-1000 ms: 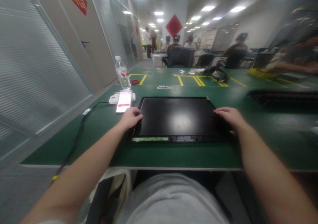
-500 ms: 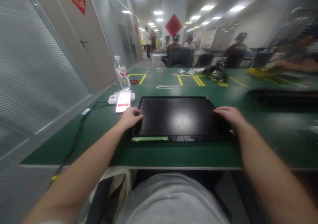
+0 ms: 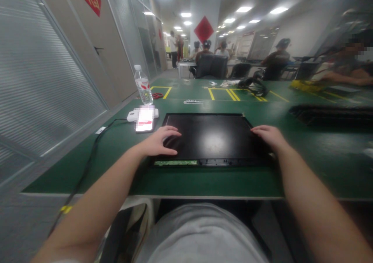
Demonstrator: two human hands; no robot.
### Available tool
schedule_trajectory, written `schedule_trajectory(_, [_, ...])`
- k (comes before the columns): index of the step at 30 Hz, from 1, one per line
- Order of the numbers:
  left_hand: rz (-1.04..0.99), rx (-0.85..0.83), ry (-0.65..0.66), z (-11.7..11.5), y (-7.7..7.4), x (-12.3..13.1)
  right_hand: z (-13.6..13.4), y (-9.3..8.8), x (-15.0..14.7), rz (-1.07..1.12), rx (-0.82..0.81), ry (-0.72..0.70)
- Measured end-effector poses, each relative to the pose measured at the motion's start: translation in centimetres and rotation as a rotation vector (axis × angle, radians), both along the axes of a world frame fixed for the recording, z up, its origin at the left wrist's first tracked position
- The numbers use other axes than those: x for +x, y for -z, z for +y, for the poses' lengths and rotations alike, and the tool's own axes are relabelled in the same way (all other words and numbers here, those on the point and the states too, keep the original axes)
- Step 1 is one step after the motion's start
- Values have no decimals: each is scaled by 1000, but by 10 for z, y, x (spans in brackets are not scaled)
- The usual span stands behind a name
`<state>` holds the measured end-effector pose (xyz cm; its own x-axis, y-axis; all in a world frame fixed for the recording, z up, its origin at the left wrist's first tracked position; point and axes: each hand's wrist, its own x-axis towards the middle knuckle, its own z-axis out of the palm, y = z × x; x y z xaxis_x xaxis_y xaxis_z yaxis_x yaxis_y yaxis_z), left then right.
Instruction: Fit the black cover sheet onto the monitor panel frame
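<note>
A black flat display panel (image 3: 210,134) lies on the green table, its screen facing up and reflecting a bright spot. Along its near edge shows a green circuit board strip (image 3: 175,163). My left hand (image 3: 160,141) is over the panel's left side, thumb and fingers spread apart, with nothing in its grasp. At the opposite side, my right hand (image 3: 269,135) has its fingertips on the right edge of the panel; its thumb is mostly hidden.
A lit phone (image 3: 145,125) lies by a white power strip (image 3: 132,116) with a black cable. Behind stand a water bottle (image 3: 143,86) and red-handled scissors (image 3: 157,96). Small pale strips (image 3: 193,102) lie beyond the panel. A long black part (image 3: 329,115) is at right. People sit in the background.
My left hand has shifted right from the panel's left edge onto the screen area, and its fingers have spread. My right hand and the panel stay where they were.
</note>
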<state>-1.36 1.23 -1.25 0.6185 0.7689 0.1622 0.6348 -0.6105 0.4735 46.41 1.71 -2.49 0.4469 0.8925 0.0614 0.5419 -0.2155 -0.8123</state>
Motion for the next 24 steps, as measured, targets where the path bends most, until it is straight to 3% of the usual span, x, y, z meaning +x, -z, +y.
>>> schedule_trajectory(24, [160,-140,64,-6,-11,-4,-4,-5,-6,-24,-51,-11])
